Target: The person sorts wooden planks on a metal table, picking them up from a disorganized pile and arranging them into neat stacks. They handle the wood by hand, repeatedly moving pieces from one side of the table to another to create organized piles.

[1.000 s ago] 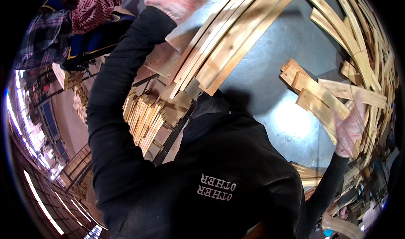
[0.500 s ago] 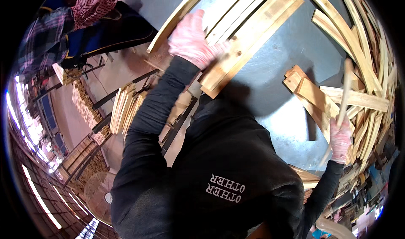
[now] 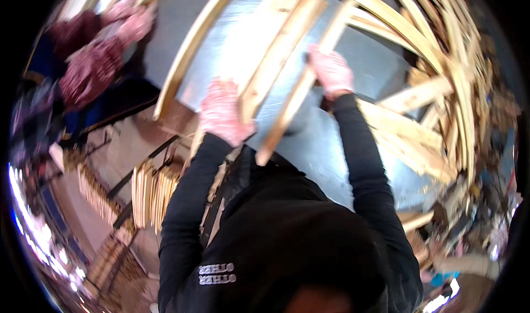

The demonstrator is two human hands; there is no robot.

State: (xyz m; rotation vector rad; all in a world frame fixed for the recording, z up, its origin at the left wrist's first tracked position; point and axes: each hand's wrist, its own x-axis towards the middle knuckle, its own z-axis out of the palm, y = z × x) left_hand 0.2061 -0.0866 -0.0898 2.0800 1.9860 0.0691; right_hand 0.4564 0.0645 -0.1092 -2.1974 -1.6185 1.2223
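Observation:
Both my hands wear pink-and-white knit gloves. My right hand (image 3: pixel 331 72), fingers closed, grips a narrow wooden slat (image 3: pixel 288 109) slanting over the metal table (image 3: pixel 309 153). My left hand (image 3: pixel 225 111) rests over the near ends of pale wooden boards, fingers stretched along them and somewhat blurred. Beside its thumb lies a knotted wooden board (image 3: pixel 281 50), parallel to the slat and a little apart from it. Glare washes out the boards beyond my left fingers. To their left, a long curved-looking strip (image 3: pixel 190 45) runs along the table edge.
A heap of wooden strips (image 3: pixel 461 86) covers the table's right side, with shorter boards (image 3: pixel 411 139) at its near edge. Across at upper left, a co-worker's gloved hands (image 3: pixel 132 23) are by other strips. Stacked slats (image 3: pixel 152 194) stand below the table at left.
My right hand has come from the heap at right to the middle, bringing a slat alongside the boards. My left hand has shifted down and left. The co-worker's gloved hands have come into view.

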